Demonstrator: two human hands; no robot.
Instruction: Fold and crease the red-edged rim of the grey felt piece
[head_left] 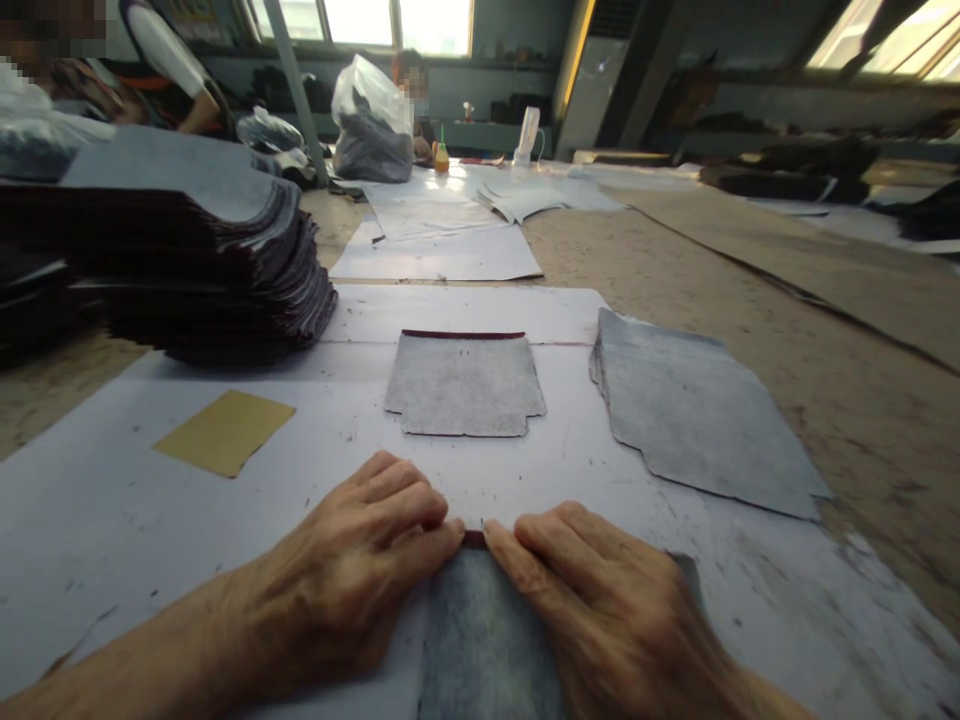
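A grey-backed leather piece [487,640] lies on the white sheet in front of me, with a narrow dark red strip folded along its far edge. My left hand [352,560] presses the left end of that strip, thumb and fingers drawn together. At the strip's right end, my right hand [607,590] does the same with its fingers curled. Much of the piece is hidden under both hands. Just beyond them lies a similar leather panel [465,385], grey side up, with a dark red far edge and notched near corners.
A tall stack of grey and dark red pieces [247,270] stands at left. A tan square [226,432] lies nearer. A pile of grey panels [697,410] is at right. Farther back are paper sheets [442,250], a plastic bag [373,125], a small bottle [442,157] and other people.
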